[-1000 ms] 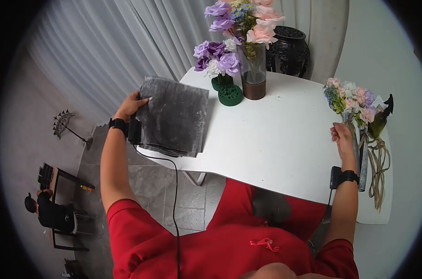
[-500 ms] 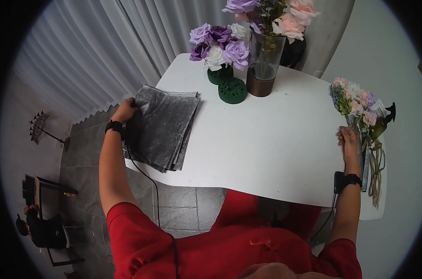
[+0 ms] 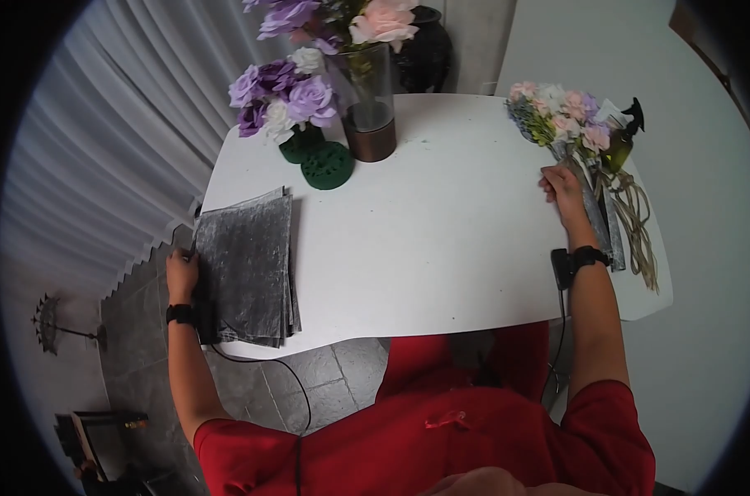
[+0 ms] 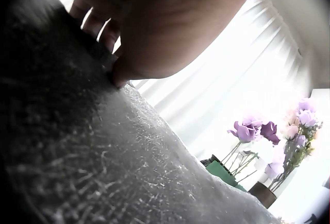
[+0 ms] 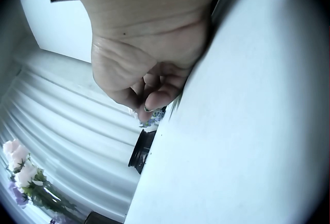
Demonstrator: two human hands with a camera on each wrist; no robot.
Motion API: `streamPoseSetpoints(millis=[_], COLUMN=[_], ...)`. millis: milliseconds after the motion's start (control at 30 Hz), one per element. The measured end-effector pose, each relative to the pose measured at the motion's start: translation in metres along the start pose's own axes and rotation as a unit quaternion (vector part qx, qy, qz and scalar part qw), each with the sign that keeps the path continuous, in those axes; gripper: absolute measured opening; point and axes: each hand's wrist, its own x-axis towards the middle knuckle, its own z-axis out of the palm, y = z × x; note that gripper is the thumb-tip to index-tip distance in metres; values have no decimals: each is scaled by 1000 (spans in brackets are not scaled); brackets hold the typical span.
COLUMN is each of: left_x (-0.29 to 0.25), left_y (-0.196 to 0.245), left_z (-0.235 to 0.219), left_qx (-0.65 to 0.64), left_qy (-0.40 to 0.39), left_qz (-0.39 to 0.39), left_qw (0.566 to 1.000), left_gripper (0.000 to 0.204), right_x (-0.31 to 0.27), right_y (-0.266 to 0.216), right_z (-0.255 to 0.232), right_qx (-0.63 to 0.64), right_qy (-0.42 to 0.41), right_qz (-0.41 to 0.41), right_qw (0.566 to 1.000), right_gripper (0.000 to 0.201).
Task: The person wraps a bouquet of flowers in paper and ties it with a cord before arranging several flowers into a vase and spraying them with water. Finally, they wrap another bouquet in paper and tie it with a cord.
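Note:
A stack of dark grey sheets (image 3: 244,269) lies at the table's left end. My left hand (image 3: 182,274) pinches its left edge; in the left wrist view the thumb of the left hand (image 4: 154,33) presses on the sheet's surface (image 4: 139,147), with the other fingers beyond the edge. On the right, my right hand (image 3: 565,192) rests on the table beside a small bouquet (image 3: 561,116) with grey-wrapped stems. In the right wrist view the fingers of the right hand (image 5: 149,64) hang loosely curled and hold nothing.
Purple and white flowers (image 3: 288,97) stand in green foam (image 3: 328,166) at the back left, next to a glass vase (image 3: 369,107) of tall flowers. Right of the bouquet are a spray bottle (image 3: 621,142) and loose raffia strands (image 3: 638,227). A black cable hangs from each wrist.
My left hand and the grey sheets have come down onto the table's left end, the sheets now lying flatter. The right hand stays beside the bouquet. The head view has shifted.

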Motion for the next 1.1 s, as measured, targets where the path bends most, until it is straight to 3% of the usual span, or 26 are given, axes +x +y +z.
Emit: streamPoseSetpoints(millis=[67, 133, 500, 767, 900, 1000, 1067, 1100], left_x=[-2, -1, -65, -107, -106, -103, -105, -118], left_y=[2, -1, 53, 135, 139, 132, 130, 140], left_z=[4, 17, -15, -23, -11, -13, -20, -31], left_qx=[11, -97, -67, -136, -145, -118, -92, -89], left_qy=[22, 21, 142, 97, 102, 111, 2, 3], left_qz=[9, -60, -77, -24, -24, -66, -99, -99], left_qw=[1000, 993, 985, 986, 984, 985, 991, 991], left_gripper=[28, 23, 19, 18, 20, 20, 35, 35], right_x=[0, 4, 6, 4, 5, 3, 2, 2], right_y=[1, 9, 11, 10, 10, 7, 6, 5], right_z=[1, -1, 0, -4, -4, -5, -6, -6], right_qx=[15, 16, 59, 86, 97, 105, 110, 112], right_qy=[-9, -9, -26, -47, -45, -44, -46, -48], right_qz=[-6, -10, -14, -23, -17, -16, -15, -15], right_qw=[1000, 1000, 998, 995, 994, 993, 993, 992], right_gripper=[20, 19, 16, 16, 16, 16, 16, 16])
